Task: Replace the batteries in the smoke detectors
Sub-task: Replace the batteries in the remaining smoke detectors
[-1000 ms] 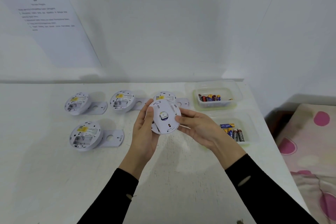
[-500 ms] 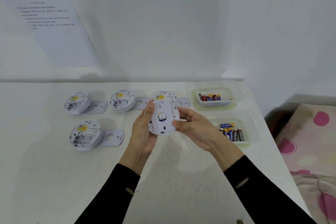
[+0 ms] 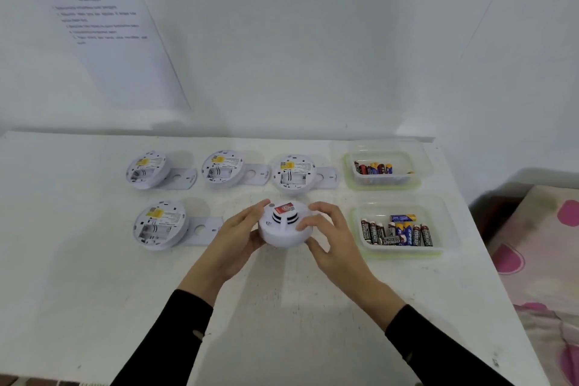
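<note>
A white round smoke detector with a red sticker on top sits face up between both hands, low over the table. My left hand cups its left side; my right hand grips its right side. Three detectors lie back side up in the far row with their battery bays showing: one at the left, one in the middle, one at the right. Another one lies in the near row at the left. Each has a mounting plate beside it.
Two clear plastic tubs stand at the right: the far tub holds a few batteries, the near tub holds several batteries. The white table ends at the right, beside a pink patterned bed. A printed sheet hangs on the wall.
The held detector was turned from back side facing me to face up and lowered toward the table. Both hands shifted to its sides.
</note>
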The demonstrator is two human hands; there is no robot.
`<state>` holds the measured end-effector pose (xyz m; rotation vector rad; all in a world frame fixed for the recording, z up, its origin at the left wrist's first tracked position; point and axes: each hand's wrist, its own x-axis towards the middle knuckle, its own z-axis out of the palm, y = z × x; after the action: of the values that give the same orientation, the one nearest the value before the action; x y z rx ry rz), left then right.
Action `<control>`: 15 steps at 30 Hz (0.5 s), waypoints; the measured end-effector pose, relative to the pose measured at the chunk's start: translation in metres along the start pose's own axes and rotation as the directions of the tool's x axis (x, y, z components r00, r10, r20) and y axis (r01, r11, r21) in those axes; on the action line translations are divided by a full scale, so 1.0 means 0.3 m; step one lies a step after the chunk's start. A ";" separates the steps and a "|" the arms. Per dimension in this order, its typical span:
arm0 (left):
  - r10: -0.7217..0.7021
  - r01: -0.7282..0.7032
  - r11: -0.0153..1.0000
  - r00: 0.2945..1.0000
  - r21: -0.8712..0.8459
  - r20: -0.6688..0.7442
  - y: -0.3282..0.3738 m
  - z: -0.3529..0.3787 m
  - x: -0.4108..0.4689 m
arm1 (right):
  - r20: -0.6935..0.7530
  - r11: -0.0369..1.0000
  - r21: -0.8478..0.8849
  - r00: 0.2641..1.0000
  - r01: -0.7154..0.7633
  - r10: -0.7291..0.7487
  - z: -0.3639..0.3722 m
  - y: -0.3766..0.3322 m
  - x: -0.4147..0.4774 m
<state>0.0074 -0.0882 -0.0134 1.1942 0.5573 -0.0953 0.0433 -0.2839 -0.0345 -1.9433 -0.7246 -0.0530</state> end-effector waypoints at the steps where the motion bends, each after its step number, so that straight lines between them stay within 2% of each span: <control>1: 0.030 -0.029 1.000 1.000 0.009 -0.009 -0.016 -0.006 -0.008 | 0.011 0.995 0.067 0.997 -0.072 0.071 0.010 0.000 -0.013; 4: 0.090 -0.090 0.996 0.995 0.016 -0.046 -0.071 -0.013 -0.024 | 0.088 0.886 0.370 0.960 -0.278 0.264 0.032 0.000 -0.039; 7: 0.105 -0.107 0.994 0.992 -0.018 -0.068 -0.107 -0.001 -0.038 | 0.153 0.804 0.473 0.932 -0.361 0.329 0.047 0.006 -0.052; 10: 0.161 -0.156 0.985 0.985 0.075 -0.067 -0.134 0.001 -0.048 | 0.168 0.862 0.364 0.935 -0.353 0.312 0.064 0.029 -0.062; 15: 0.203 -0.172 0.861 0.979 0.479 -0.014 -0.146 -0.002 -0.074 | 0.200 0.957 0.127 0.951 -0.262 0.234 0.052 0.041 -0.023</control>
<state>-0.0276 -0.1093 -0.0408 1.7350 0.4820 -0.0266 0.0398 -0.2778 -0.0542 -1.8925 -0.5785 0.3317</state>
